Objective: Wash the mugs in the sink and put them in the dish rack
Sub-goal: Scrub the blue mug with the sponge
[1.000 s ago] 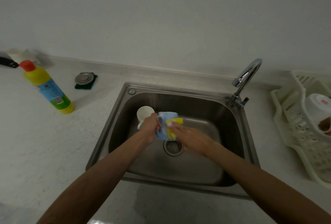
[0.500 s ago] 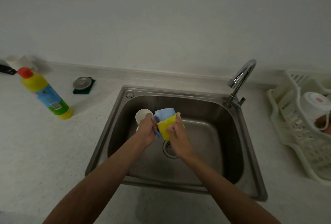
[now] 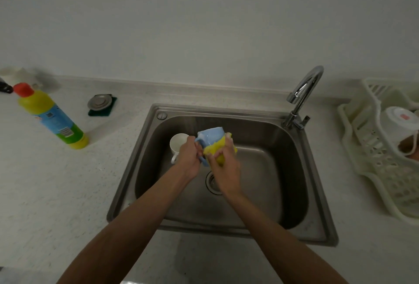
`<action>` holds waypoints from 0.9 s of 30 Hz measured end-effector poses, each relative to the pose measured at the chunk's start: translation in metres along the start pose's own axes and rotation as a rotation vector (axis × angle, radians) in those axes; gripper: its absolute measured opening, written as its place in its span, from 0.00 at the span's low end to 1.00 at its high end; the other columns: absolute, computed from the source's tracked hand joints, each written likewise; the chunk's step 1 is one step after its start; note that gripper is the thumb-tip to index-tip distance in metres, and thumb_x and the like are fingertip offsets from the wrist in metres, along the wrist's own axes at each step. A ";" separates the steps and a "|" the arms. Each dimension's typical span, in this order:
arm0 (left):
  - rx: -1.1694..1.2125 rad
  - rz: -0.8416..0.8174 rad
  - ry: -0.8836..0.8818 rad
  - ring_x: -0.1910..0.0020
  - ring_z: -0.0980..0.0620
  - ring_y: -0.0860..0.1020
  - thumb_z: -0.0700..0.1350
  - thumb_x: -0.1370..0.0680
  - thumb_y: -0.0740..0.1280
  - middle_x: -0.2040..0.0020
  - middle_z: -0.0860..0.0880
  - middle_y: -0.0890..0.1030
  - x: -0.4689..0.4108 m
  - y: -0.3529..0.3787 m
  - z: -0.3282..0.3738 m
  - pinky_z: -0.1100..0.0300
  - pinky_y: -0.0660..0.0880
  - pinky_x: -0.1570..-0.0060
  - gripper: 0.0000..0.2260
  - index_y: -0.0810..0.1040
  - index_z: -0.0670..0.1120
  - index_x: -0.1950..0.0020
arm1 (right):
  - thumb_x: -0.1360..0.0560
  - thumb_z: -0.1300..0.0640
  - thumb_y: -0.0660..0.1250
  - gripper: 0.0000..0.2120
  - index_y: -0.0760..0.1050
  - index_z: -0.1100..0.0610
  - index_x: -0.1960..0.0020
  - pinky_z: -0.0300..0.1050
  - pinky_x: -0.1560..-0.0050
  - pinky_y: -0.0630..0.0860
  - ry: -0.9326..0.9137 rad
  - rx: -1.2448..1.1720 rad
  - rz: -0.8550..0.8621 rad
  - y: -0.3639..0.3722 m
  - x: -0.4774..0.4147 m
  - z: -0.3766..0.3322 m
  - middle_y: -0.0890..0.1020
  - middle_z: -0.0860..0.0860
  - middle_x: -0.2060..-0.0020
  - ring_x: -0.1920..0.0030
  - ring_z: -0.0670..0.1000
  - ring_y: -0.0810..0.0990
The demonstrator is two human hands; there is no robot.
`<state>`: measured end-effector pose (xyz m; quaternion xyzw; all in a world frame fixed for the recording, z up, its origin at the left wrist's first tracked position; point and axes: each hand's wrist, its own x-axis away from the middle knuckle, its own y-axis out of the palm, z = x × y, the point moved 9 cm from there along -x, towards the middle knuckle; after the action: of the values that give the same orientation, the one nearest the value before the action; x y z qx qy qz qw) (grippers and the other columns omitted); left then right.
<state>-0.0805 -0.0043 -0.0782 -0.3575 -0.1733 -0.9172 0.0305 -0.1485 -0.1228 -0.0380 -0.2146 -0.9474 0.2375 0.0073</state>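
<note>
- Our left hand (image 3: 189, 159) curls its fingers round the handle of the blue mug (image 3: 210, 135), holding it tilted above the sink (image 3: 272, 159).
- Our right hand (image 3: 223, 170) clutches the yellow sponge (image 3: 217, 150) against the mug's wall. A second ago it lay flatter on the side, and it has since swung round the body.
- We judge the scrubbing half done, with the rinse not yet begun.
- The white mug (image 3: 178, 144) waits in the basin, just behind the left hand.
- The dish rack (image 3: 362, 147) sits well apart on the right.
</note>
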 end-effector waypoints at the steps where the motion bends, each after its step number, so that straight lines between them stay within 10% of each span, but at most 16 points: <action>1: -0.013 0.010 -0.003 0.52 0.48 0.77 0.48 0.23 0.63 0.48 0.41 0.76 -0.003 -0.003 -0.002 0.58 0.74 0.63 0.15 0.69 0.42 0.41 | 0.25 0.36 0.62 0.39 0.44 0.44 0.23 0.52 0.37 0.74 0.008 0.001 -0.008 -0.001 0.006 0.000 0.67 0.52 0.28 0.32 0.54 0.71; 6: -0.163 0.009 0.046 0.55 0.49 0.75 0.46 0.22 0.62 0.53 0.42 0.74 -0.002 -0.007 -0.010 0.58 0.72 0.61 0.11 0.71 0.41 0.45 | 0.23 0.51 0.68 0.27 0.65 0.62 0.29 0.32 0.49 0.70 0.088 -0.046 0.011 -0.023 -0.021 -0.004 0.79 0.56 0.50 0.47 0.51 0.78; 12: -0.176 0.006 0.053 0.50 0.47 0.77 0.48 0.23 0.63 0.49 0.40 0.77 -0.005 -0.007 -0.009 0.55 0.74 0.56 0.14 0.72 0.40 0.42 | 0.27 0.40 0.68 0.24 0.70 0.52 0.38 0.43 0.53 0.79 0.141 -0.057 -0.021 0.000 0.016 0.018 0.80 0.51 0.51 0.55 0.45 0.79; 16: -0.231 0.001 0.103 0.55 0.49 0.75 0.50 0.24 0.63 0.54 0.42 0.76 0.002 -0.001 -0.007 0.57 0.72 0.59 0.13 0.73 0.41 0.49 | 0.25 0.49 0.70 0.12 0.70 0.55 0.57 0.48 0.55 0.77 0.165 -0.133 0.125 -0.023 -0.023 0.002 0.76 0.48 0.63 0.61 0.46 0.76; 21: -0.199 -0.046 0.133 0.62 0.50 0.72 0.45 0.21 0.60 0.66 0.46 0.74 0.007 0.005 0.003 0.57 0.71 0.58 0.10 0.70 0.45 0.62 | 0.25 0.47 0.69 0.19 0.69 0.52 0.38 0.42 0.57 0.77 0.116 -0.108 0.027 -0.004 0.013 0.013 0.79 0.52 0.52 0.57 0.44 0.78; 27: -0.231 -0.036 0.140 0.62 0.51 0.71 0.45 0.21 0.60 0.65 0.45 0.71 0.018 0.009 -0.002 0.55 0.69 0.58 0.09 0.70 0.44 0.61 | 0.24 0.51 0.69 0.15 0.72 0.57 0.42 0.40 0.52 0.75 0.093 -0.153 0.122 -0.028 -0.021 -0.008 0.77 0.55 0.60 0.57 0.48 0.78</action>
<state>-0.0932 -0.0118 -0.0651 -0.2908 -0.0706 -0.9541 -0.0152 -0.1393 -0.1503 -0.0169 -0.2827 -0.9465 0.1544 0.0203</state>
